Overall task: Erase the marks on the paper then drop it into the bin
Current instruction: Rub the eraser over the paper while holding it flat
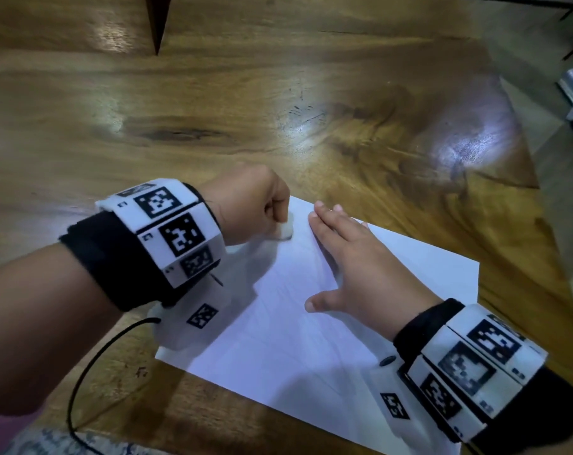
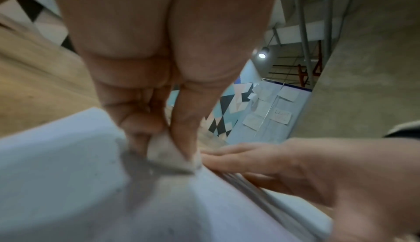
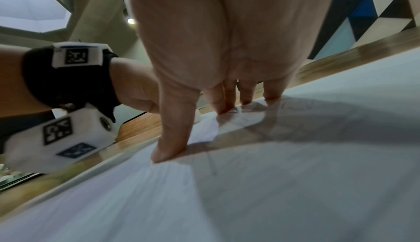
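white paper (image 1: 311,339) flat on wooden table (image 1: 213,110), near edge. right hand (image 1: 360,274) spread flat on it, fingers straight, gripping nothing. just beyond, left hand (image 1: 255,205) fisted round white eraser (image 1: 285,232), pressed to paper's far corner.

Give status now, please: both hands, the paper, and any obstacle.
Left hand pinches eraser, rubbing paper at its far corner. Right hand flat, pinning paper to table. Bin not in view; nothing obstructing.
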